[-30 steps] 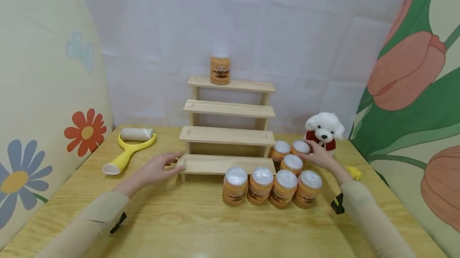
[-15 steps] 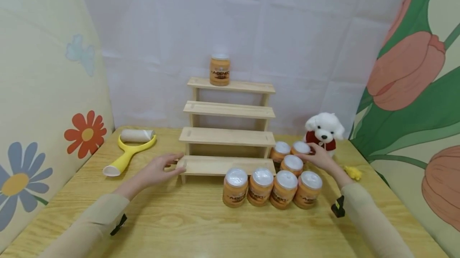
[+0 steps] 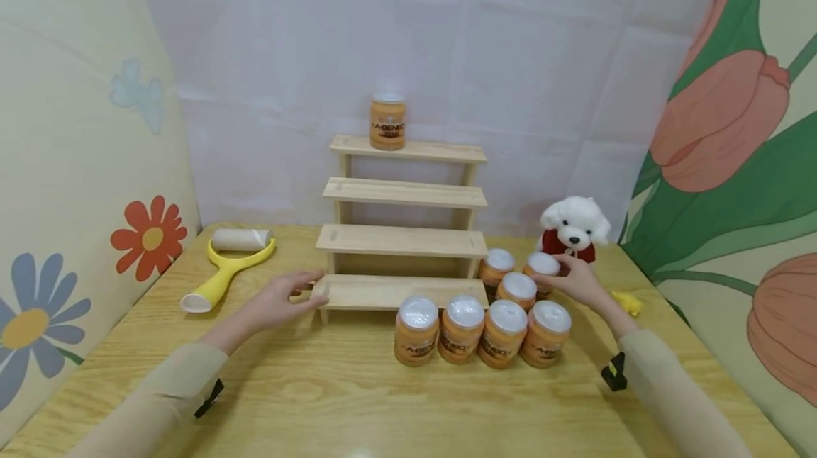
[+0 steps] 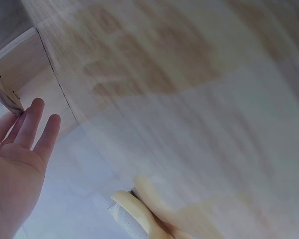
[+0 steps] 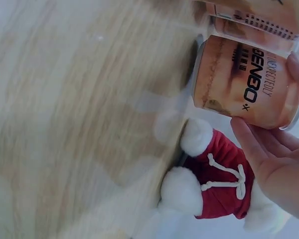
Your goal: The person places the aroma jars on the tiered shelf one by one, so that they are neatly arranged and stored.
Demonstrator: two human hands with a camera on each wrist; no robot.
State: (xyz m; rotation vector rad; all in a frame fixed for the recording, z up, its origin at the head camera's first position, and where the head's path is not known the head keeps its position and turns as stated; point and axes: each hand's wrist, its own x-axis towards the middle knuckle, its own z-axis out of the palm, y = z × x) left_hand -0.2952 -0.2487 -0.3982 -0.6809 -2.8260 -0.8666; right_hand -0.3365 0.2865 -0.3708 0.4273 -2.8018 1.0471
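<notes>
In the head view, a four-step wooden display stand [image 3: 402,239] stands at the middle of the table, with one orange can [image 3: 387,123] on its top step. My left hand [image 3: 281,302] holds the left end of the lowest step between thumb and fingers; in the left wrist view its outer fingers [image 4: 48,134] stick out fairly straight. My right hand [image 3: 579,282] grips an upright orange can [image 5: 246,82] at the back right, thumb on one side and fingers on the other. Several more orange cans [image 3: 418,334] with silvery lids stand at the stand's right front.
Behind my right hand sits a white plush dog [image 3: 574,224] in a red top. A small yellow object [image 3: 627,303] lies to its right. At the left is a yellow-handled roller [image 3: 223,277]. A white cloth [image 3: 287,89] hangs behind the wooden table [image 3: 306,401].
My right hand has moved slightly right with its can, widening the gap to the neighbouring cans. My left hand stays at the stand's end.
</notes>
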